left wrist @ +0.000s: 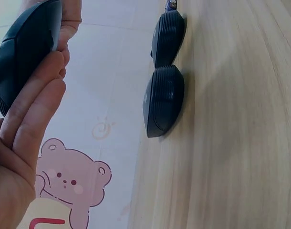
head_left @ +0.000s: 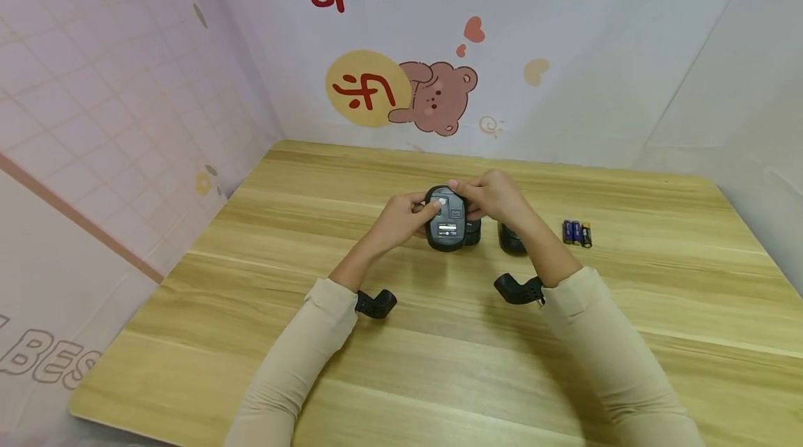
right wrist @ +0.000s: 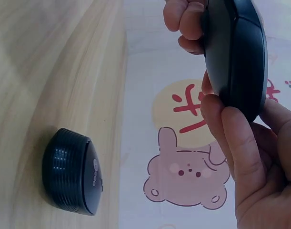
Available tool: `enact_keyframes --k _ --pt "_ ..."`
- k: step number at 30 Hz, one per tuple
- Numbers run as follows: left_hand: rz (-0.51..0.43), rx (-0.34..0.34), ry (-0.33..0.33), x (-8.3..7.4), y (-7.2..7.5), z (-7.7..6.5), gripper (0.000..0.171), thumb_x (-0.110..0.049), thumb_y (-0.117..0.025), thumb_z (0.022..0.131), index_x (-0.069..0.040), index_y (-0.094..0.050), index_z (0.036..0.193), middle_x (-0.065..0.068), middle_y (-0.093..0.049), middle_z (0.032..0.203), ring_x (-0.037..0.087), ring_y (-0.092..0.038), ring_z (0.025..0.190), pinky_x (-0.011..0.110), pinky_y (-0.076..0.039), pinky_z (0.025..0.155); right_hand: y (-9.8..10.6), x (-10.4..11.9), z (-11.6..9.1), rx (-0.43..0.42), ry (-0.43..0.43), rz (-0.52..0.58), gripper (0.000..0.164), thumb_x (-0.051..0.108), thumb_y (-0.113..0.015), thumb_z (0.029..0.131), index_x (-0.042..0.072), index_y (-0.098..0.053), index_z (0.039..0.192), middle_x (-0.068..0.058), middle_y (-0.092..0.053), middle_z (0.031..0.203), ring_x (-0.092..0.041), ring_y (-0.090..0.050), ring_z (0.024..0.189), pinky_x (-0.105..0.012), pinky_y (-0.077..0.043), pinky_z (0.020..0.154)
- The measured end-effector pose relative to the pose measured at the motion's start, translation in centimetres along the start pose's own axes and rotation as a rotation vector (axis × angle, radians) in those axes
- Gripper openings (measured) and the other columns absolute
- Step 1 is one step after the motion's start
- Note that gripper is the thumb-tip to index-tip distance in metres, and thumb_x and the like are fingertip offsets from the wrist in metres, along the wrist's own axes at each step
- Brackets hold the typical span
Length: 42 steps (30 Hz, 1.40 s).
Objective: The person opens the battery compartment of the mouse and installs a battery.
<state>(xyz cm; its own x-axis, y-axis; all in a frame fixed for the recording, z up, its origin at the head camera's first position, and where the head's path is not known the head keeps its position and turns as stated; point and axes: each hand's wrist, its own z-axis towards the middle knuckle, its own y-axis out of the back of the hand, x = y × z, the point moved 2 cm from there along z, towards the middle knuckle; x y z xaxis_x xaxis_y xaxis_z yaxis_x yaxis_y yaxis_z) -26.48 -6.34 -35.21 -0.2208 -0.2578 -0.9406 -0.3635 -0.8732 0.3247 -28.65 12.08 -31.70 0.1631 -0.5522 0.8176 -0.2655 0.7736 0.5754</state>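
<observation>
A black computer mouse (head_left: 447,220) is held above the table, its underside with a white label turned toward the head camera. My left hand (head_left: 403,215) grips its left side, thumb lying on the underside near the top. At the upper right edge, my right hand (head_left: 495,197) pinches the same mouse. Seen from the wrists, the mouse (left wrist: 26,52) stands nearly on edge between the fingers of both hands. Two more black mice rest on the table behind the hands: one (head_left: 473,232) partly hidden by the held mouse, the other (head_left: 511,241) partly covered by the right forearm.
To the right on the wooden table (head_left: 659,279) lie three batteries, two blue ones (head_left: 572,232) and one black and yellow (head_left: 586,235). Black wrist devices (head_left: 376,304) stick out below each forearm. A printed cloth wall (head_left: 564,98) rises behind the table's far edge.
</observation>
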Motion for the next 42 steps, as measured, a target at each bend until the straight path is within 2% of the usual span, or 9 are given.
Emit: enact_keyframes --k 10,14,20,24,31,36,42 --pt "-0.082 0.007 0.02 -1.1 -0.8 -0.7 0.036 -0.024 -0.054 0.097 0.004 -0.06 0.119 0.017 -0.069 0.09 0.022 -0.069 0.072 0.046 -0.055 0.07 0.6 0.2 -1.4 0.004 0.012 0.012 0.047 0.035 -0.056 0.096 -0.009 -0.071 0.093 -0.021 -0.069 0.083 -0.023 -0.069 0.065 -0.035 -0.056 0.06" --pt "-0.085 0.023 0.035 -1.5 -1.0 -1.1 0.033 -0.023 -0.054 0.097 0.004 -0.062 0.115 0.016 -0.07 0.088 0.021 -0.068 0.069 0.041 -0.057 0.066 0.6 0.2 -2.2 -0.003 0.02 0.004 0.047 0.035 -0.056 0.096 -0.009 -0.072 0.091 -0.02 -0.069 0.079 -0.022 -0.069 0.061 -0.031 -0.056 0.055" --pt "-0.014 0.027 0.055 -1.9 -0.9 -1.2 0.033 -0.022 -0.054 0.097 0.002 -0.062 0.118 0.014 -0.07 0.087 0.021 -0.068 0.066 0.035 -0.057 0.061 0.2 0.3 -3.2 -0.011 0.044 0.03 0.047 0.033 -0.054 0.097 -0.011 -0.068 0.1 -0.024 -0.069 0.086 -0.024 -0.07 0.067 -0.032 -0.056 0.059" --pt "0.006 0.035 0.069 -2.0 -0.7 -1.2 0.034 -0.021 -0.055 0.096 0.002 -0.061 0.121 0.015 -0.07 0.087 0.021 -0.068 0.066 0.035 -0.057 0.061 -0.2 0.4 -3.9 0.003 0.003 0.096 0.046 0.031 -0.053 0.097 -0.012 -0.066 0.106 -0.025 -0.067 0.095 -0.025 -0.07 0.077 -0.033 -0.056 0.067" --pt "-0.011 0.043 0.058 -2.0 -0.6 -1.3 0.036 -0.021 -0.055 0.096 0.003 -0.06 0.122 0.016 -0.07 0.088 0.021 -0.068 0.066 0.035 -0.057 0.061 -0.6 0.6 -5.1 0.098 -0.034 0.233 0.043 0.019 -0.054 0.097 -0.009 -0.051 0.13 -0.026 -0.063 0.111 -0.021 -0.069 0.081 -0.033 -0.054 0.079" --pt "-0.023 0.045 0.06 -2.0 -0.6 -1.3 0.035 -0.021 -0.056 0.096 0.003 -0.06 0.121 0.016 -0.07 0.088 0.021 -0.068 0.065 0.036 -0.057 0.061 -0.8 0.8 -5.7 0.117 -0.026 0.275 0.046 0.016 -0.059 0.094 -0.007 -0.049 0.133 -0.025 -0.061 0.115 -0.02 -0.068 0.083 -0.037 -0.054 0.081" --pt "-0.019 0.063 0.068 -2.0 -0.6 -1.3 0.033 -0.02 -0.056 0.096 0.003 -0.061 0.12 0.016 -0.07 0.087 0.021 -0.068 0.067 0.038 -0.057 0.063 -1.0 0.7 -6.0 0.078 -0.038 0.265 0.046 0.015 -0.061 0.093 -0.007 -0.049 0.132 -0.025 -0.061 0.114 -0.021 -0.069 0.083 -0.032 -0.054 0.078"
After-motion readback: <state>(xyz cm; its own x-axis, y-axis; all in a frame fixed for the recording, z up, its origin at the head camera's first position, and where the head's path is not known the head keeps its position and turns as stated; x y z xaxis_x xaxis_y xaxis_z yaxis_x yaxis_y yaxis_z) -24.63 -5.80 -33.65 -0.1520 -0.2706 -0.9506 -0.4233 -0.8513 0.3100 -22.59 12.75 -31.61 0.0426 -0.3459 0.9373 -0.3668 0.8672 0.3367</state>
